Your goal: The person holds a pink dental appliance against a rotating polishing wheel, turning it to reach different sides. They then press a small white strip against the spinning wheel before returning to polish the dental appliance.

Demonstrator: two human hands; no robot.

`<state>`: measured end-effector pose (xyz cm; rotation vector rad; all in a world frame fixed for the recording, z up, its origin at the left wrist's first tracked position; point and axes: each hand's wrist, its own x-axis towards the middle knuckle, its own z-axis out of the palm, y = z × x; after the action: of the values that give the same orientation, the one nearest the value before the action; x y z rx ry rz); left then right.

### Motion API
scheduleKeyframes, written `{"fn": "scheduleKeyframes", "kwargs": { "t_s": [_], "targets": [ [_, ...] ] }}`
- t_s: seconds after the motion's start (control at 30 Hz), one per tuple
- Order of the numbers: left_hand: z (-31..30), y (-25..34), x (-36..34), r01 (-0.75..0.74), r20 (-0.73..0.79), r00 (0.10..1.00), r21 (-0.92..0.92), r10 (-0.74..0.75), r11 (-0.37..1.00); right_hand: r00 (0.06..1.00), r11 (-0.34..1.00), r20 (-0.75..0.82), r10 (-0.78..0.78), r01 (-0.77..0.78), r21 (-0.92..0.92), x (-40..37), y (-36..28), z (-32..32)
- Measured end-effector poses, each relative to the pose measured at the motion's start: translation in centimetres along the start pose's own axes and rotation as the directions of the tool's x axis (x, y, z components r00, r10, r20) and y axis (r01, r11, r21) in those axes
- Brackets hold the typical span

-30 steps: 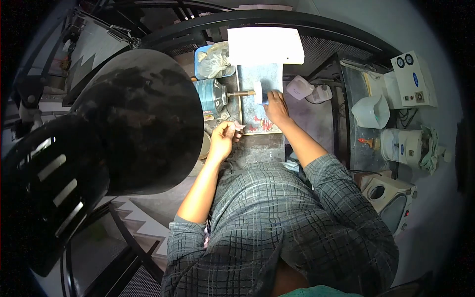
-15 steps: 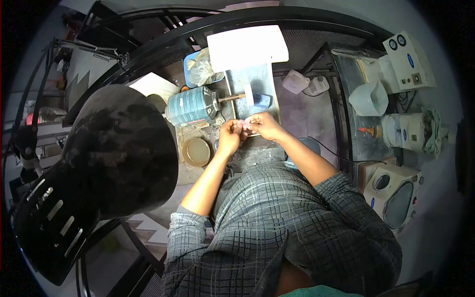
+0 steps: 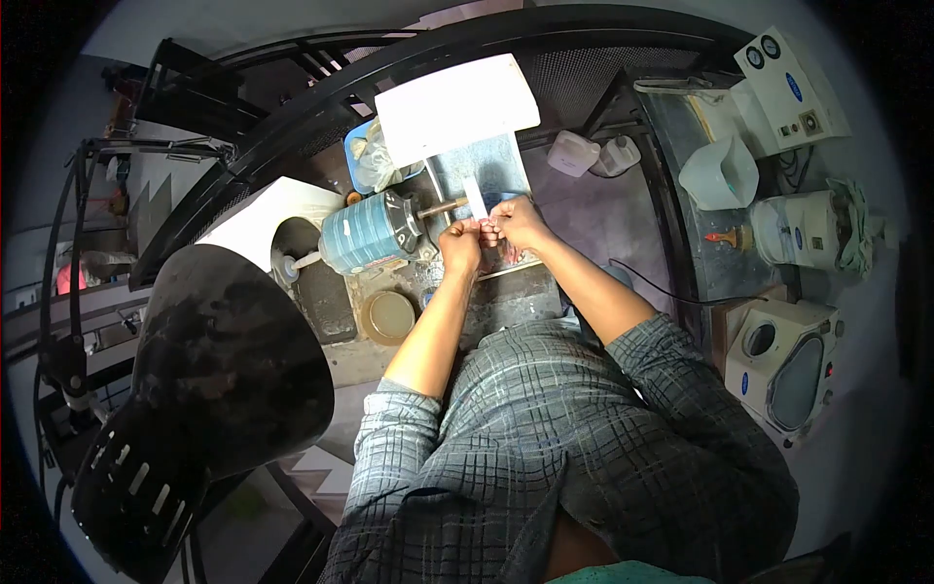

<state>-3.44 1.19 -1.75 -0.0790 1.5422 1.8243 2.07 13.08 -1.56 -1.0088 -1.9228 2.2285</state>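
Both hands meet in front of the polishing motor. My left hand (image 3: 461,247) pinches one side of a small pink piece (image 3: 485,225), while my right hand (image 3: 520,224) grips its other side. Just beyond the fingers stands a white wheel (image 3: 475,198) on the shaft of the blue-green motor (image 3: 362,235). Under the hands lies a metal tray (image 3: 479,165) with a white cover (image 3: 457,105) over its far end. The fingers hide much of the pink piece, so its exact shape cannot be made out.
A round bowl (image 3: 388,317) sits left of my forearm. A black lamp shade (image 3: 238,346) fills the left side. Behind the motor is a blue basin (image 3: 356,173) with a bag. At right stand a white pitcher (image 3: 720,175) and machines (image 3: 786,370).
The view has shifted and turned slightly, showing more of the motor's left end and a second wheel there. Both hands stay together on the pink piece, close to the white wheel.
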Motion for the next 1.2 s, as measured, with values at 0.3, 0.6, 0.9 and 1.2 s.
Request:
{"fn": "scheduleKeyframes", "kwargs": {
  "t_s": [0.3, 0.6, 0.9, 1.2],
  "targets": [
    [0.1, 1.1, 0.6, 0.069, 0.007, 0.998, 0.035, -0.07, 0.997, 1.0, 0.981, 0.007, 0.029, -0.027, -0.191, 1.3, -0.4, -0.2],
    [-0.4, 0.7, 1.2, 0.1, 0.048, 0.994, 0.001, -0.1, 0.995, 0.998, 0.976, 0.02, 0.06, -0.054, -0.209, 1.8, -0.4, -0.4],
    [-0.6, 0.9, 1.4, 0.128, 0.059, 0.99, -0.008, -0.127, 0.992, 0.993, 0.988, 0.056, 0.103, -0.096, -0.123, 1.3, -1.2, -0.3],
    [-0.4, 1.0, 1.5, 0.138, 0.039, 0.99, 0.029, -0.139, 0.99, 0.991, 0.991, 0.042, 0.127, -0.124, -0.059, 0.6, -2.1, -0.3]
  ]
}}
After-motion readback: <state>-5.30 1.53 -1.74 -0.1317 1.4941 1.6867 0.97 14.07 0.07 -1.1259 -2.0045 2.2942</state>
